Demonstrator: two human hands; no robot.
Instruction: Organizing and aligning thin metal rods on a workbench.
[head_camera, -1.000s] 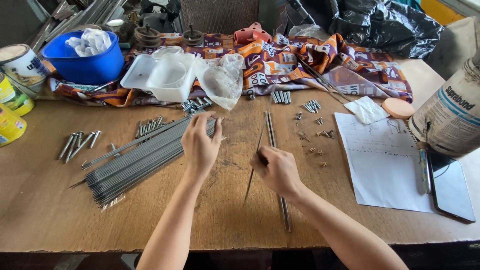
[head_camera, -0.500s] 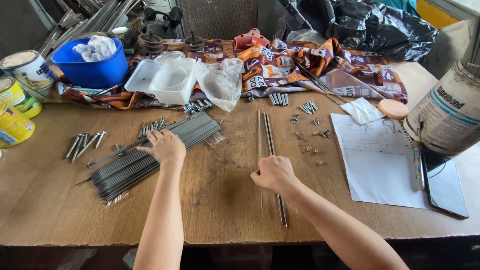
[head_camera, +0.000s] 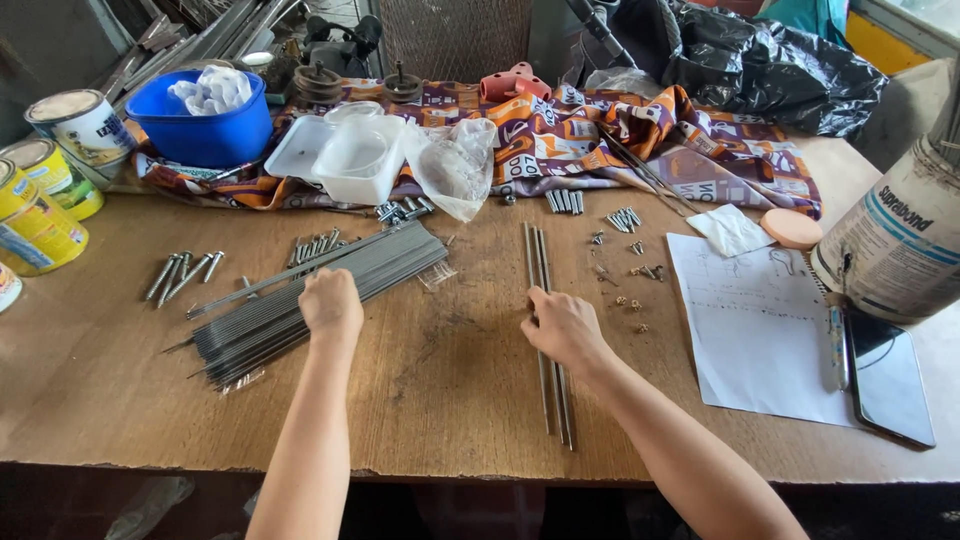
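Thin metal rods (head_camera: 300, 300) lie in a fanned bundle on the wooden table (head_camera: 440, 390), just left of the three separate rods (head_camera: 545, 330) laid side by side at the middle, which serve as the landmark here. From the head view, the left hand (head_camera: 330, 305) rests curled on the bundle, fingers closed over its upper rods; whether it has pinched one free I cannot tell. The right hand (head_camera: 562, 328) lies on the three rods with fingers bent, pressing them down rather than lifting.

The likely slip is the bundle rolling apart under the left hand, since the rods are round, loose and lie slanted; a nudge could also knock the three out of line.

Left of the bundle lie four bolts (head_camera: 183, 272). Right of the three rods is one sheet of paper (head_camera: 760, 330), then one dark phone (head_camera: 888, 375). Behind the bundle stand one blue bowl (head_camera: 205, 125) and three tins (head_camera: 40, 190).
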